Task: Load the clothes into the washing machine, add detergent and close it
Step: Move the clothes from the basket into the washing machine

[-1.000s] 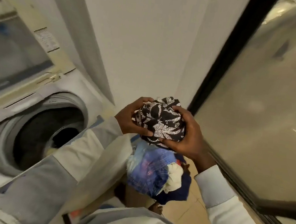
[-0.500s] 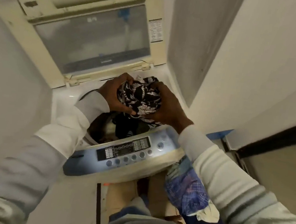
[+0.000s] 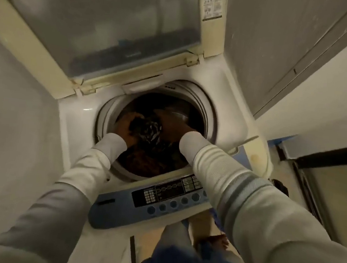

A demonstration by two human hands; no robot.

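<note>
A white top-loading washing machine (image 3: 76, 134) stands in front of me with its lid (image 3: 106, 28) raised. Both my hands are down inside the dark drum (image 3: 183, 111). My left hand (image 3: 125, 129) and my right hand (image 3: 169, 124) grip a balled black-and-white leaf-print garment (image 3: 150, 132) between them, low over other dark clothes (image 3: 143, 162) lying in the drum. The picture is blurred there, so the fingers are hard to make out.
The blue control panel (image 3: 161, 196) with round buttons runs along the machine's near edge under my forearms. Grey walls close in on the left and right. A dark-framed glass door (image 3: 333, 191) stands at the right. Blue clothing (image 3: 209, 248) hangs near my legs.
I turned from the glass door to the machine. Both hands carried the leaf-print bundle from above the rim down into the drum.
</note>
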